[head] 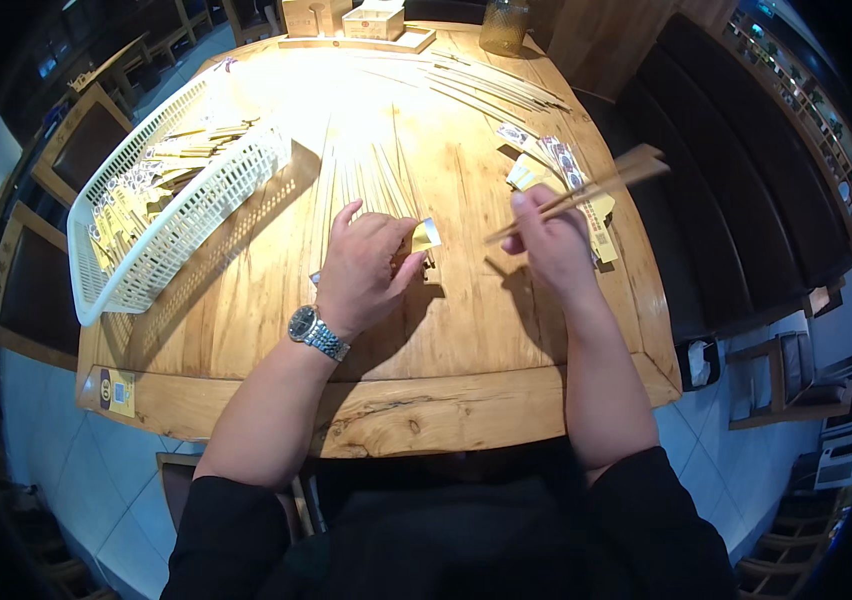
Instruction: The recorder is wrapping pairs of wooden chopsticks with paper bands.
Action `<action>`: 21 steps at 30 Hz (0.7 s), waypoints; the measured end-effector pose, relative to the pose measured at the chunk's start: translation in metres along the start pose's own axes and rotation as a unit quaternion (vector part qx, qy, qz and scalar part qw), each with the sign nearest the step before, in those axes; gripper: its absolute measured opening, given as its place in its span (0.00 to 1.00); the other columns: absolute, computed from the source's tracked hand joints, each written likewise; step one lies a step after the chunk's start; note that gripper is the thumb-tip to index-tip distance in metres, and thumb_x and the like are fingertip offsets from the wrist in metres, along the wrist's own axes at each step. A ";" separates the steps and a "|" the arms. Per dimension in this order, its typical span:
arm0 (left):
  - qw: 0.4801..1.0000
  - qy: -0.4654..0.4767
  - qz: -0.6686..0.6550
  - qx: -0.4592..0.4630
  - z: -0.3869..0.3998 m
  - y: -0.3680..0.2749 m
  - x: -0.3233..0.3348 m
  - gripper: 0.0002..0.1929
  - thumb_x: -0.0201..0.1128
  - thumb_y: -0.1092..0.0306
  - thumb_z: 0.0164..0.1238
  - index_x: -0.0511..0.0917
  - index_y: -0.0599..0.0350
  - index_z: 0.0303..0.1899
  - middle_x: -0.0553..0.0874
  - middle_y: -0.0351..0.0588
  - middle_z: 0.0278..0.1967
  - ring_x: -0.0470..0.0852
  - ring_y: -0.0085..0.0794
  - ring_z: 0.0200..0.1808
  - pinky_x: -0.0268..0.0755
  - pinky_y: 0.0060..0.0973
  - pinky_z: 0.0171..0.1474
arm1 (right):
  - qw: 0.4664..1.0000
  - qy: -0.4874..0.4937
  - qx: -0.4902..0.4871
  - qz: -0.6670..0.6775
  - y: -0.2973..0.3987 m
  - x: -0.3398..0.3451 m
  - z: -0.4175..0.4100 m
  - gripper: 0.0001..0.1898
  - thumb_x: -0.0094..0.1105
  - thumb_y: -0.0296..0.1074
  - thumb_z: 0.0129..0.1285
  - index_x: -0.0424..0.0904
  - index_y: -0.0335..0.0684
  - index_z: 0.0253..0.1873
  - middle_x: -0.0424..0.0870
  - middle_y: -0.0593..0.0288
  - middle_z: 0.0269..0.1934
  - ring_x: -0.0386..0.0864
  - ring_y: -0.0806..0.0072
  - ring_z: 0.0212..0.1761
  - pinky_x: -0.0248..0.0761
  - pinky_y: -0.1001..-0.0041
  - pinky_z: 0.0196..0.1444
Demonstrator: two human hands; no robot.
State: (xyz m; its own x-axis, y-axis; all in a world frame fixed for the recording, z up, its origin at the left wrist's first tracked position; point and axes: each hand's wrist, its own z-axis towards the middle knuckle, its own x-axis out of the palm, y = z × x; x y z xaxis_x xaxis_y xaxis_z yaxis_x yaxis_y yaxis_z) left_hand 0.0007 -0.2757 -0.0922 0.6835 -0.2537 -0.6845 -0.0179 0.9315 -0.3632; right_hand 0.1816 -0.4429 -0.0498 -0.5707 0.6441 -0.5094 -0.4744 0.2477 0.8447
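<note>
My left hand (373, 262), with a wristwatch (313, 330) on its wrist, pinches a small yellow paper sleeve (424, 235) between thumb and forefinger over the wooden table. My right hand (546, 232) holds wooden chopsticks (583, 193), blurred and pointing up to the right. Beyond my left hand lie thin sticks (385, 176), spread out side by side. Printed paper sleeves (565, 161) lie in a loose pile under and beyond my right hand. More chopsticks (501, 86) lie at the table's far right.
A pale plastic basket (186, 232) of paper-sleeved chopsticks stands at the left. Wooden boxes (373, 21) on a tray and an amber glass jar (504, 28) stand at the far edge. A card (118, 391) lies at the near left corner. A dark padded bench (703, 187) is at the right.
</note>
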 end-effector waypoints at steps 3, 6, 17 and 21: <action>1.000 0.017 -0.006 -0.002 0.001 -0.003 -0.002 0.16 0.70 0.63 0.63 0.81 0.54 0.50 0.82 0.43 0.34 0.82 0.37 0.42 0.60 0.49 0.71 | 0.940 -0.022 -0.027 0.340 0.009 0.004 -0.004 0.15 0.52 0.40 0.79 0.74 0.36 0.38 0.78 0.62 0.27 0.83 0.74 0.27 0.82 0.73 0.33; 1.000 0.014 -0.003 0.005 0.000 -0.004 -0.001 0.16 0.70 0.63 0.63 0.81 0.54 0.51 0.81 0.43 0.34 0.82 0.37 0.42 0.60 0.49 0.71 | 0.903 0.015 -0.055 0.426 0.011 0.016 -0.009 0.14 0.53 0.42 0.79 0.72 0.36 0.41 0.79 0.62 0.31 0.85 0.73 0.29 0.85 0.73 0.35; 0.999 0.003 -0.028 0.026 0.001 -0.012 -0.003 0.16 0.70 0.62 0.64 0.81 0.53 0.51 0.84 0.42 0.39 0.83 0.36 0.46 0.59 0.51 0.72 | 0.908 0.058 -0.043 0.414 0.008 0.019 -0.008 0.16 0.54 0.44 0.79 0.73 0.36 0.41 0.80 0.61 0.30 0.85 0.74 0.30 0.85 0.74 0.36; 0.992 0.060 -0.105 -0.036 0.002 -0.021 -0.011 0.15 0.72 0.64 0.64 0.83 0.56 0.51 0.86 0.45 0.38 0.84 0.34 0.41 0.73 0.37 0.60 | 0.905 0.116 -0.028 0.409 0.007 0.024 -0.010 0.16 0.54 0.45 0.79 0.74 0.37 0.41 0.79 0.61 0.31 0.85 0.75 0.31 0.84 0.74 0.37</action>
State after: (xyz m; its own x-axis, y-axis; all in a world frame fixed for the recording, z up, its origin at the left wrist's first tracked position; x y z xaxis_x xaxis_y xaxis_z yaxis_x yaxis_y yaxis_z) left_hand -0.0045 -0.2923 -0.0754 0.5854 -0.4742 -0.6576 0.0618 0.8349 -0.5470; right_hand 0.1583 -0.4328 -0.0574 -0.8689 0.4239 0.2556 0.1404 -0.2840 0.9485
